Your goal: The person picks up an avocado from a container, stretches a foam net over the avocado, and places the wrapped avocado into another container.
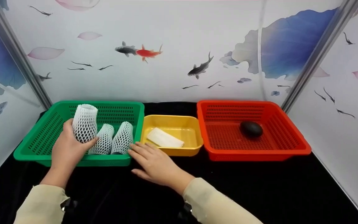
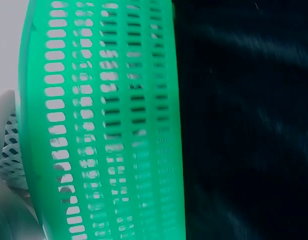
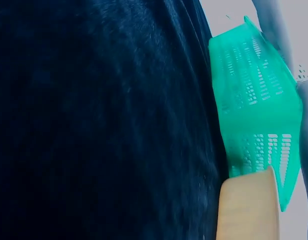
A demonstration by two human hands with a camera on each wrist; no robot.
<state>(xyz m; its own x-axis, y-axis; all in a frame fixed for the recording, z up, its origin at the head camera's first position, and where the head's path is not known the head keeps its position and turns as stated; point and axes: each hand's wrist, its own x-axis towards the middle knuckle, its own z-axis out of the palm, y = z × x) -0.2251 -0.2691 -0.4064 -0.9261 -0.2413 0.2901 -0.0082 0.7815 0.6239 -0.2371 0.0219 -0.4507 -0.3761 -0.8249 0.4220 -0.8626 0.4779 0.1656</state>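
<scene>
My left hand (image 1: 70,146) holds a white foam net sleeve (image 1: 85,124) upright, thumb and fingers around its lower part, over the left side of the green basket (image 1: 29,154). Two more foam net sleeves (image 1: 104,140) lean beside it inside the basket; something dark shows at the bottom of the right one. In the left wrist view the basket wall (image 2: 104,120) covers most of the hand. My right hand (image 1: 157,165) lies with extended fingers, their tips at the green basket's front right corner. It holds nothing.
A yellow bin (image 1: 191,151) next to the green basket holds a flat white piece (image 1: 165,137) that looks like a flattened net sleeve. To the right, a red basket (image 1: 256,152) contains one dark egg-shaped object (image 1: 251,129). Black cloth (image 1: 259,193) covers the table; printed panels stand behind.
</scene>
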